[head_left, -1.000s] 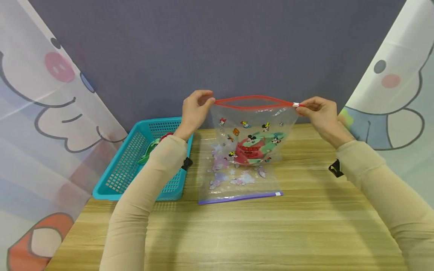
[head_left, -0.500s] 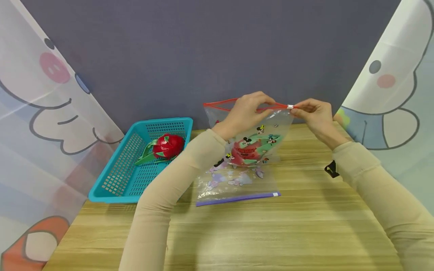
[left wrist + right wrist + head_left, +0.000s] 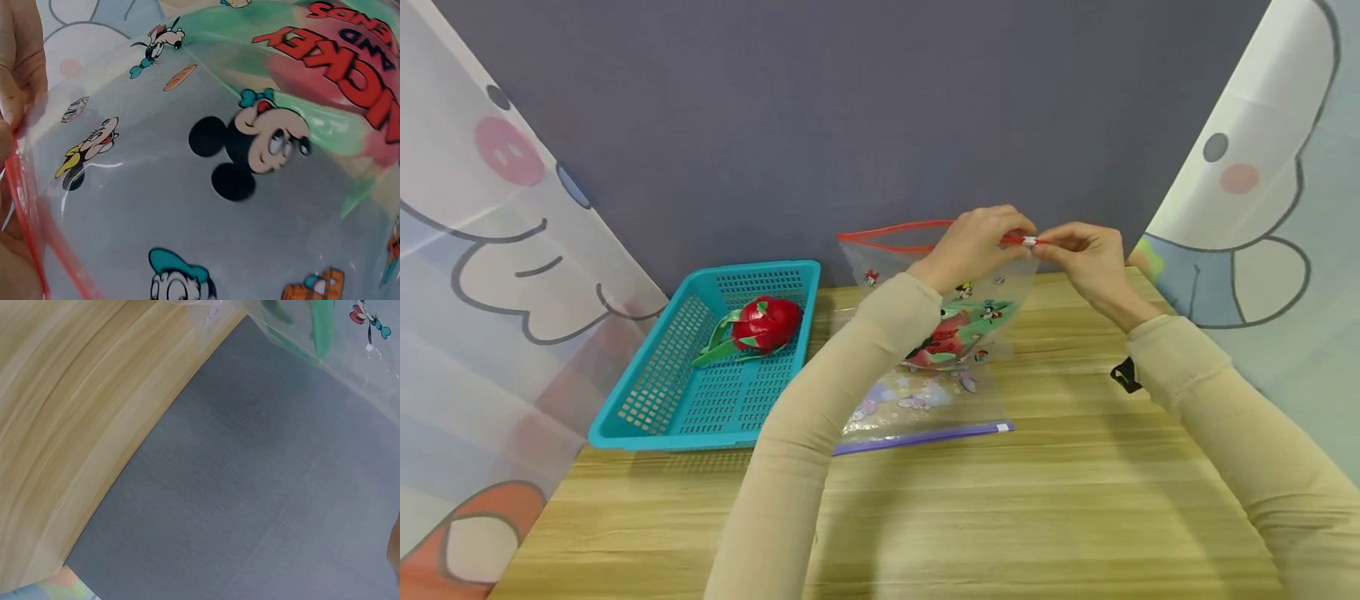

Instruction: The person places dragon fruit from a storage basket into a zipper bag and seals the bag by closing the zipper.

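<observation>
A clear zipper bag (image 3: 887, 260) with cartoon prints and a red zip hangs upright over the table, its mouth parted on the left side. Inside lies a red and green object (image 3: 951, 335), seen through the plastic. My left hand (image 3: 979, 246) pinches the zip at the white slider (image 3: 1029, 241) near the right corner. My right hand (image 3: 1088, 257) pinches the corner just beyond that slider. In the left wrist view, fingers (image 3: 22, 56) grip the red zip (image 3: 24, 215). Only a sliver of the right hand (image 3: 394, 553) shows in the right wrist view.
A turquoise basket (image 3: 617, 440) stands at left with a red dragon fruit (image 3: 767, 323) with green leaves in it. A second clear bag with a purple zip (image 3: 925, 436) lies flat on the wooden table (image 3: 1000, 517). A grey panel (image 3: 850, 108) rises behind.
My left hand has left the bag's left corner and moved right along the zip to the slider. The right hand keeps the right corner. The dragon fruit in the basket has come into view.
</observation>
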Motion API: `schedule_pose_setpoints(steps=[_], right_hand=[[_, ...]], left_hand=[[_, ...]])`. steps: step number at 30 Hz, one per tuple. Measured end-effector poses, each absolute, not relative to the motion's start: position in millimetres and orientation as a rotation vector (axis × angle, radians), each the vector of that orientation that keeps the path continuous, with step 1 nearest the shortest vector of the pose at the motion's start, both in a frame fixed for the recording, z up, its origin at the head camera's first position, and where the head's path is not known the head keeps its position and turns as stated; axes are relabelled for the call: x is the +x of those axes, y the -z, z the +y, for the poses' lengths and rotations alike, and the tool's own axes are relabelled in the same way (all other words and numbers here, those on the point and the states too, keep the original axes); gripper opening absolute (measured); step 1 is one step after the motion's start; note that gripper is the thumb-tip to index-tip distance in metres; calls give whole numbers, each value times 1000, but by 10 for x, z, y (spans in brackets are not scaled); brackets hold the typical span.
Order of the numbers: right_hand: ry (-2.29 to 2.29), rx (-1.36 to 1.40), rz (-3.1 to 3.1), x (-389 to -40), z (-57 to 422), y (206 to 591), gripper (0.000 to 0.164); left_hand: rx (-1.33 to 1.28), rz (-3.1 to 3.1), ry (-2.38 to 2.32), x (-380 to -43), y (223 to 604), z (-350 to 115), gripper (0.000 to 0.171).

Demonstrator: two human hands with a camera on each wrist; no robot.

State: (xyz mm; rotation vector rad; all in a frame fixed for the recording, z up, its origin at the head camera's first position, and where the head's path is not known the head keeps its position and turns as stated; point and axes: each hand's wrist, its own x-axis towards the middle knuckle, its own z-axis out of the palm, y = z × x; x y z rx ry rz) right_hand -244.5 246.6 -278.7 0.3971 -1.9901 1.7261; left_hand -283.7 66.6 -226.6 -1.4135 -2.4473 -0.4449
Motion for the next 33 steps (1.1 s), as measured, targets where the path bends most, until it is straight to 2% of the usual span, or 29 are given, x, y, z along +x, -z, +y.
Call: schedule_pose_setpoints(steps=[15, 27, 33], right_hand=[[-1521, 460, -2105, -2393, 2410, 2807, 11], [-1384, 444, -2051, -2173, 2205, 2709, 3], [-1372, 481, -2025, -2197, 2191, 2707, 10]], left_hand=[[-1397, -2490, 563, -2878, 2305, 660, 23], [-1476, -2444, 796, -2948, 2402, 618, 18], [-1522, -2348, 833, -2983, 2402, 553, 18]])
